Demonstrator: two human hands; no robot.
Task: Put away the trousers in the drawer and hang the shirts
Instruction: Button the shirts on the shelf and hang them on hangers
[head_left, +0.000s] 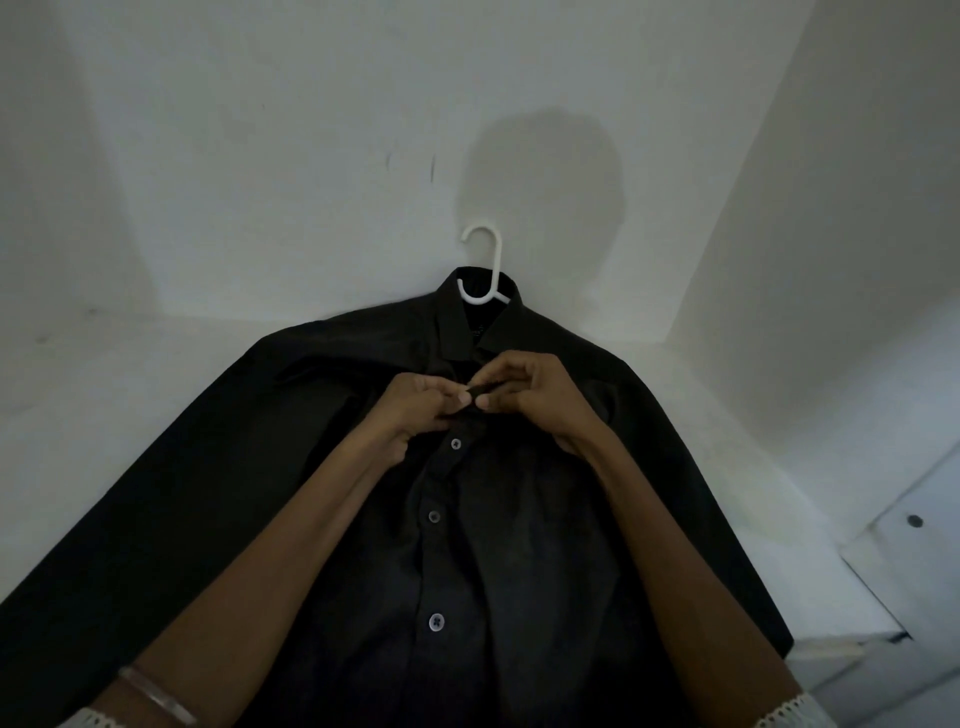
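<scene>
A black button-up shirt (509, 545) lies face up on a white shelf surface (93, 395), spread over a white plastic hanger (485, 265) whose hook sticks out above the collar. My left hand (415, 410) and my right hand (524, 395) meet just below the collar, both pinching the shirt's front placket at the top button. Three buttons show lower down the front. No trousers are in view.
White walls close in behind and on the right, with my shadow on the back wall. At the lower right stands a white cabinet or drawer front (904, 540) with a small dark knob (915, 520). The shirt's sleeves spread to both sides.
</scene>
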